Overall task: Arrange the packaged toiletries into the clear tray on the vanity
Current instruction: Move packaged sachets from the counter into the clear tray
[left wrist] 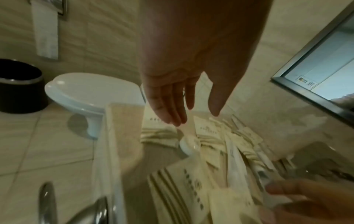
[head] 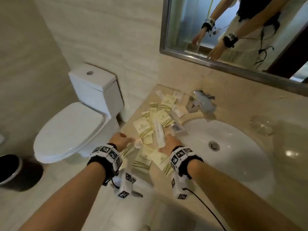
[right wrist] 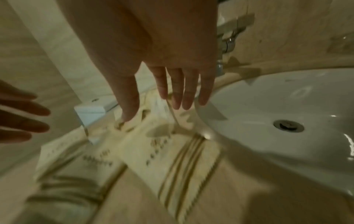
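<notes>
— What do you see from up by the head?

— Two arms reach over the table [head: 233, 104]. Lots of pale yellow packets [head: 145, 129] lie in a messy pile on it, left of the white sink [head: 233, 147]. The left hand [head: 119, 140] is at the near left of the pile. The right hand [head: 170, 144] is just beside it, at the pile's edge by the sink. A long white wrapped stick [head: 158, 132] lies on top of the packets, near the right hand. The clear tray [head: 180, 100] sits at the back with some packets in it, next to the tap [head: 203, 100]. A toilet [head: 75, 124] stands to the left, and a mirror [head: 233, 39] hangs above.

— And from the left wrist?

— The left hand [left wrist: 182, 75] has straight fingers, so its grip is wide and holds nothing. It hangs over the packets [left wrist: 206, 128]. I can't tell if the fingertips touch them. A small white round thing [left wrist: 188, 145] lies below the fingers. A black bin [left wrist: 19, 87] stands on the floor.

— And the right wrist?

— The right hand [right wrist: 162, 60] has spread, straight fingers too, a wide grip. The thumb tip is down at a packet. This view is blurry. The sink [right wrist: 268, 106] is just to the right.
</notes>
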Available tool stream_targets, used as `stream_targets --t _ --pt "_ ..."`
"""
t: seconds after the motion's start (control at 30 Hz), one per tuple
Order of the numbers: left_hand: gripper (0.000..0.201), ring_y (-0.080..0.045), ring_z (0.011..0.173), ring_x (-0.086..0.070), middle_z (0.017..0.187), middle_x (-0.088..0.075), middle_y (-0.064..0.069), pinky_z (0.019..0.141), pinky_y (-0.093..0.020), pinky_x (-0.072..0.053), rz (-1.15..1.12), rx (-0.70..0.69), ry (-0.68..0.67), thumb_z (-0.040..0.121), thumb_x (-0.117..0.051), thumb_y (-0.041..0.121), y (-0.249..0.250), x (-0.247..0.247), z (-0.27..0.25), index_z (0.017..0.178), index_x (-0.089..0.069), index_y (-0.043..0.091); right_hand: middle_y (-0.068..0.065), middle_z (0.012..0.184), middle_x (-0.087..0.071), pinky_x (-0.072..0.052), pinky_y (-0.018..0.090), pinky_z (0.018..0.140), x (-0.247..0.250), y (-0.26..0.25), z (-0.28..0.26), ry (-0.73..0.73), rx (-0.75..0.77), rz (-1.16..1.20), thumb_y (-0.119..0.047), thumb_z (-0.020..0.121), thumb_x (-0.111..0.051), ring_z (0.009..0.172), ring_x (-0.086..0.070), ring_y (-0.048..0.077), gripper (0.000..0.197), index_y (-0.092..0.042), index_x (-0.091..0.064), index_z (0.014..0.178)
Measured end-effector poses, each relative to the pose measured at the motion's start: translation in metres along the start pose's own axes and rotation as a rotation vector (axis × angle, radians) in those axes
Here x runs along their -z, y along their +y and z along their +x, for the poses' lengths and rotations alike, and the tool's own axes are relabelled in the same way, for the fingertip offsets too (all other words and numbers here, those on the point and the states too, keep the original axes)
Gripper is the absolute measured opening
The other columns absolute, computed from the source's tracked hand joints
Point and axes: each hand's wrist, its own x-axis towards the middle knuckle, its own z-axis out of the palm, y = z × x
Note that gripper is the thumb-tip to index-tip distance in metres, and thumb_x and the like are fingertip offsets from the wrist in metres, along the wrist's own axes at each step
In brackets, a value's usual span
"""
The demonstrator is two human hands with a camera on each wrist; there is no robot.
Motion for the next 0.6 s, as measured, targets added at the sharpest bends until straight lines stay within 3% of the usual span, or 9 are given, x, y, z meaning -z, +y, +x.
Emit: stream_targets --t 0.03,0.1,0.2,0.3,0.47,0.6 --pt "0.021 -0.026 0.086 -0.055 0.099 -0.058 -0.018 0.085 -0.042 -0.050 0.002 0.017 -0.017 0.083 -0.065 0.023 -0.005 -0.007 0.000 0.091 -0.054 0.008 0.013 0.137 -0.047 -0.043 0.039 0.101 -0.007 0.000 0.001 -0.020 -0.029 -0.031 -0.035 0.081 -0.069 0.126 -0.047 0.032 0.069 -0.009 -0.035 0.136" --pt "0.049 -0.027 0.084 -0.056 0.103 -0.058 -0.018 0.073 -0.035 -0.049 0.003 0.079 -0.037 0.083 -0.066 0.023 -0.013 -0.022 0.000 0.122 -0.044 0.004 0.010 0.138 -0.045 -0.041 0.045 0.102 -0.022 0.006 0.008 -0.010 -0.073 -0.043 -0.034 0.076 -0.075 0.126 -0.046 0.032 0.074 -0.012 -0.035 0.134" --pt "0.064 -0.029 0.096 -0.058 0.117 -0.057 -0.017 0.082 -0.035 -0.048 0.102 0.090 -0.061 0.081 -0.068 0.021 -0.022 -0.044 -0.004 0.133 -0.035 0.005 0.007 0.136 -0.046 -0.040 0.047 0.101 -0.035 0.014 0.009 0.000 -0.097 -0.072 -0.029 0.076 -0.076 0.124 -0.047 0.031 0.070 -0.014 -0.036 0.131" --pt "0.065 -0.033 0.117 -0.053 0.129 -0.053 -0.017 0.097 -0.039 -0.046 0.226 0.063 -0.022 0.079 -0.071 0.020 -0.025 -0.057 -0.003 0.132 -0.036 0.006 0.008 0.131 -0.050 -0.038 0.044 0.099 -0.036 0.025 0.010 0.006 -0.111 -0.099 -0.028 0.081 -0.070 0.121 -0.048 0.030 0.058 -0.013 -0.038 0.127" --pt "0.061 -0.033 0.118 -0.053 0.126 -0.055 -0.015 0.094 -0.037 -0.044 0.346 0.043 -0.034 0.078 -0.072 0.018 -0.026 -0.067 0.003 0.129 -0.038 0.008 0.009 0.130 -0.052 -0.041 0.042 0.101 -0.037 0.033 0.014 -0.056 -0.119 -0.101 -0.031 0.084 -0.067 0.121 -0.051 0.030 0.055 -0.011 -0.041 0.128" --pt "0.017 -0.027 0.098 -0.060 0.099 -0.061 -0.010 0.081 -0.030 -0.046 0.367 0.021 -0.117 0.080 -0.068 0.017 -0.014 -0.065 0.005 0.093 -0.059 0.010 0.010 0.127 -0.057 -0.043 0.042 0.100 -0.030 0.038 0.018 -0.082 -0.090 -0.039 -0.026 0.087 -0.063 0.117 -0.055 0.030 0.047 -0.011 -0.044 0.126"
